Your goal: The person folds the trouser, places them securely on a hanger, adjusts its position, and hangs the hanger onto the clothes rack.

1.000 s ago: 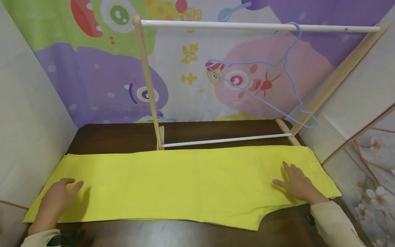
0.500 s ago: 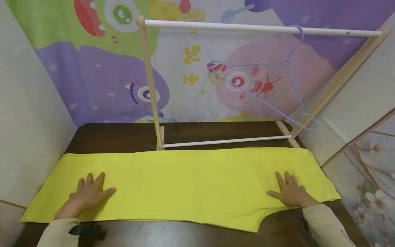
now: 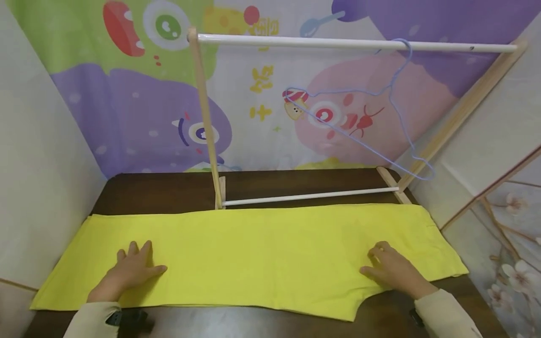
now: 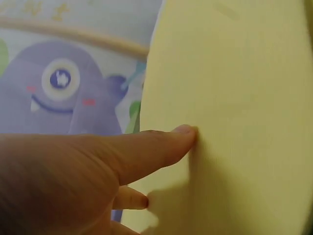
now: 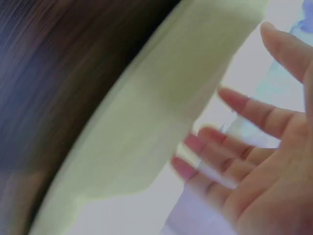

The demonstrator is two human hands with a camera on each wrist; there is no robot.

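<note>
Plainly, yellow trousers [image 3: 236, 258] lie flat beneath both hands: the left hand [image 3: 130, 271], fingers spread and holding nothing, has its thumb tip against the leg; the right hand [image 3: 393, 267], fingers loosely bent and free, is over the wider end. Blur leaves its contact unclear. A cartoon backdrop [image 3: 165, 103] stands behind the dark table [image 3: 156, 190], whose rack [image 3: 296, 41] bears a blue hanger [image 3: 390, 87].

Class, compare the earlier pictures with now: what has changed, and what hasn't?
The left hand has moved rightward over the trousers; the right hand has shifted slightly left, fingers more bent. Neither visibly grips anything. Trousers, rack and hanger stayed put.
</note>
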